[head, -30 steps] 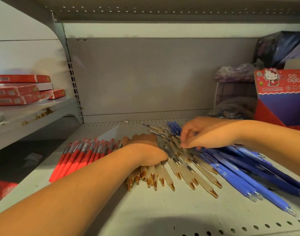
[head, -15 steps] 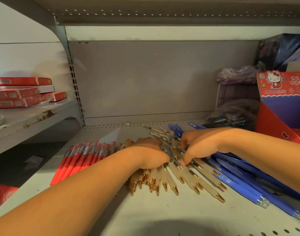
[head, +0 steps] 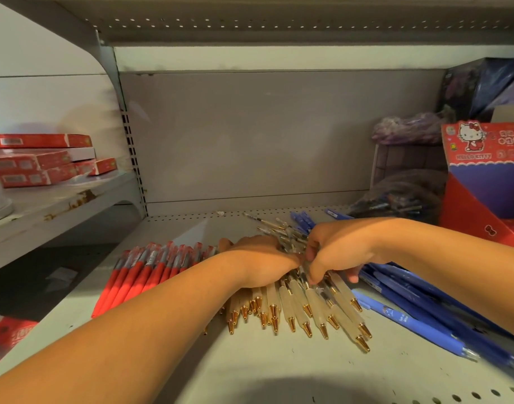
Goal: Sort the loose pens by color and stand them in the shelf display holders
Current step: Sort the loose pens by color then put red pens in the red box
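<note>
Frosted cream pens (head: 298, 300) with tapered gold tips fanned under the left grip (head: 258, 258), its fingers hidden, while the right grip (head: 339, 247), lower than before, curled round several.

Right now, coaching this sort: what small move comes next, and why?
Probably gather the white pens into one bundle: left hand and right hand lie on them, yet their gold tips fan out between red pens and blue pens.
</note>
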Tool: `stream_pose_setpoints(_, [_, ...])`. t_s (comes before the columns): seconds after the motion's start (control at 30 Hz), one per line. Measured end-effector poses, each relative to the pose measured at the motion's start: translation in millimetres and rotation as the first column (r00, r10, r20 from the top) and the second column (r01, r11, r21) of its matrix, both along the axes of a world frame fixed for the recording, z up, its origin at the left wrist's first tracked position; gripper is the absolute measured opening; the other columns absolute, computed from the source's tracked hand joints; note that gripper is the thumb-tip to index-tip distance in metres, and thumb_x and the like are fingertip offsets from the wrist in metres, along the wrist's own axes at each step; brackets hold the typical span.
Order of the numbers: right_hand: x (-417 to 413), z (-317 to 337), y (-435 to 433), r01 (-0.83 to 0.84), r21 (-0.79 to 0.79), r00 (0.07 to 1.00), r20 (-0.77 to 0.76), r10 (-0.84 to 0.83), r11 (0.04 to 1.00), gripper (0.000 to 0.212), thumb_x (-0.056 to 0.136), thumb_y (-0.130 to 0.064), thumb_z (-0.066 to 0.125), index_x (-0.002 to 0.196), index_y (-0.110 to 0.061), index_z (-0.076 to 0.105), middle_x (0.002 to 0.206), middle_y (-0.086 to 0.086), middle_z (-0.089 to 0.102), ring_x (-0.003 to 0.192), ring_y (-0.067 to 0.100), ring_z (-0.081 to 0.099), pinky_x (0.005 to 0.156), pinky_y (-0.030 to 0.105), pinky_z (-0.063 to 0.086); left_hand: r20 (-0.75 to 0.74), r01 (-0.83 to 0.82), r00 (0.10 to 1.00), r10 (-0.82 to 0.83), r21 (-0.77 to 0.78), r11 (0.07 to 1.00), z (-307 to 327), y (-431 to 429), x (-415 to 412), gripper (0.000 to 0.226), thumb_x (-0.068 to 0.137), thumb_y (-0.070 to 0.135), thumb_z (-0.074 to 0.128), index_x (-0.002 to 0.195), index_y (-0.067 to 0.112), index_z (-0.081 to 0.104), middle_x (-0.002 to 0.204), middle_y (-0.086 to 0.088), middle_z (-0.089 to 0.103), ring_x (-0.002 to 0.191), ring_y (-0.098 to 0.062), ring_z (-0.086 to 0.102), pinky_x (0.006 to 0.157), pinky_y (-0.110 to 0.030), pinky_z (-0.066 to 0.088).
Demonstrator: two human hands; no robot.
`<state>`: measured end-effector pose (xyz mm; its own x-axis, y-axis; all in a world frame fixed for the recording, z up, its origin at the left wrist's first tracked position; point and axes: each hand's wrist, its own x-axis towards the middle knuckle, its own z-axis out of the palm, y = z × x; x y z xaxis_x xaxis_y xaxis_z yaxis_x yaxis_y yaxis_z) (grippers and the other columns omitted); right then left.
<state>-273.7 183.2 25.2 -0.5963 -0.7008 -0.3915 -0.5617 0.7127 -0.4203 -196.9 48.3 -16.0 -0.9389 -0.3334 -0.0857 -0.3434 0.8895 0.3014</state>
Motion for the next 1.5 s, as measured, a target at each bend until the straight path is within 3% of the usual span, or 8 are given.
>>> stream_pose_setpoints(0.23, [4.3, 7.0, 14.9, 0.063, -0.105, 0.994, 0.092, -0.053, 0.992, 0.020, 0.088, -0.008, 0.065, 0.107, -0.007, 0.058, 0.057, -0.001, 0.064, 0.042, 0.007, 0.055, 0.039, 0.017, 0.043, -0.055, 0.037, 0.998, -0.039, -0.030, 0.999, 0.0, 1.0, 3.5, 0.040, 0.090, 0.070, 0.038, 0.104, 0.034, 0.045, 0.084, 0.013, 0.054, 0.076, -0.003, 0.043, 0.095, -0.048, 0.027])
stream_pose_setpoints(0.37, [6.5, 7.8, 31.2, 0.062, -0.134, 0.998, -0.009, -0.064, 0.989, 0.017, 0.087, -0.013, 0.065, 0.102, -0.010, 0.058, 0.064, 0.000, 0.059, 0.040, 0.002, 0.053, 0.041, 0.015, 0.041, -0.075, 0.070, 0.994, -0.075, -0.057, 0.996, 0.1, 0.9, 6.6, 0.034, 0.098, 0.057, 0.039, 0.112, 0.027, 0.050, 0.081, 0.007, 0.057, 0.074, -0.007, 0.049, 0.064, -0.028, 0.027])
stream_pose_setpoints(0.53, [15.7, 10.2, 45.1, 0.057, -0.194, 0.991, -0.104, -0.079, 0.979, 0.011, 0.087, -0.023, 0.063, 0.096, -0.016, 0.061, 0.067, 0.000, 0.065, 0.057, 0.011, 0.055, 0.053, 0.022, 0.043, -0.039, 0.025, 0.999, -0.026, -0.030, 0.999, 1.7, -1.6, 6.8, 0.044, 0.097, 0.060, 0.036, 0.126, 0.028, 0.048, 0.094, 0.007, 0.058, 0.094, -0.015, 0.054, 0.105, -0.052, 0.032])
stream_pose_setpoints(0.8, [32.7, 22.4, 45.4, 0.020, -0.328, 0.963, -0.248, -0.107, 0.944, 0.009, 0.088, -0.024, 0.061, 0.093, -0.020, 0.055, 0.051, -0.004, 0.063, 0.037, 0.002, 0.049, 0.037, 0.015, 0.037, -0.180, -0.092, 0.981, 0.074, -0.094, 0.991, 3.8, -1.8, 8.6, 0.043, 0.098, 0.055, 0.032, 0.117, 0.025, 0.057, 0.116, -0.006, 0.058, 0.109, -0.026, 0.049, 0.098, -0.048, 0.034])
stream_pose_setpoints(0.97, [47.6, 5.4, 33.7, -0.050, -0.313, 0.983, -0.186, -0.009, 0.948, 0.023, 0.084, -0.026, 0.071, 0.096, -0.026, 0.051, 0.073, -0.003, 0.062, 0.044, 0.000, 0.054, 0.043, 0.015, 0.042, -0.246, -0.119, 0.961, 0.127, 0.047, 0.992, 12.4, 4.9, 7.6, 0.051, 0.094, 0.063, 0.038, 0.076, 0.019, 0.059, 0.074, -0.002, 0.058, 0.079, -0.021, 0.057, 0.094, -0.048, 0.046])
stream_pose_setpoints(1.13, [43.9, 0.6, 27.5, -0.112, -0.200, 0.991, -0.088, 0.096, 0.973, 0.038, 0.073, -0.044, 0.081, 0.101, -0.036, 0.056, 0.111, -0.011, 0.058, 0.092, 0.005, 0.060, 0.067, 0.015, 0.049, -0.162, -0.079, 0.983, 0.091, 0.080, 0.994, 19.0, 4.6, 14.5, 0.023, 0.085, 0.036, 0.070, 0.099, 0.018, 0.069, 0.103, -0.003, 0.068, 0.095, -0.018, 0.062, 0.088, -0.037, 0.054])
stream_pose_setpoints(1.27, [29.3, 8.8, 32.4, -0.045, -0.211, 0.968, 0.231, 0.095, 0.976, 0.023, 0.089, -0.016, 0.070, 0.110, -0.018, 0.061, 0.078, -0.002, 0.070, 0.063, 0.007, 0.064, 0.060, 0.018, 0.052, -0.126, -0.072, 0.989, 0.081, 0.074, 0.995, 17.8, 5.1, 15.7, 0.027, 0.083, 0.037, 0.073, 0.102, 0.019, 0.070, 0.104, -0.002, 0.068, 0.096, -0.018, 0.062, 0.088, -0.035, 0.054])
stream_pose_setpoints(1.5, [0.1, 20.2, 34.7, 0.057, -0.170, 0.991, 0.131, -0.035, 0.984, 0.019, 0.095, -0.003, 0.057, 0.112, -0.009, 0.057, 0.073, 0.007, 0.065, 0.052, 0.011, 0.056, 0.049, 0.020, 0.047, -0.177, -0.080, 0.981, 0.076, -0.016, 0.997, 13.8, 15.5, 8.0, 0.036, 0.083, 0.056, 0.067, 0.089, 0.020, 0.066, 0.083, 0.001, 0.065, 0.079, -0.017, 0.062, 0.076, -0.034, 0.056])
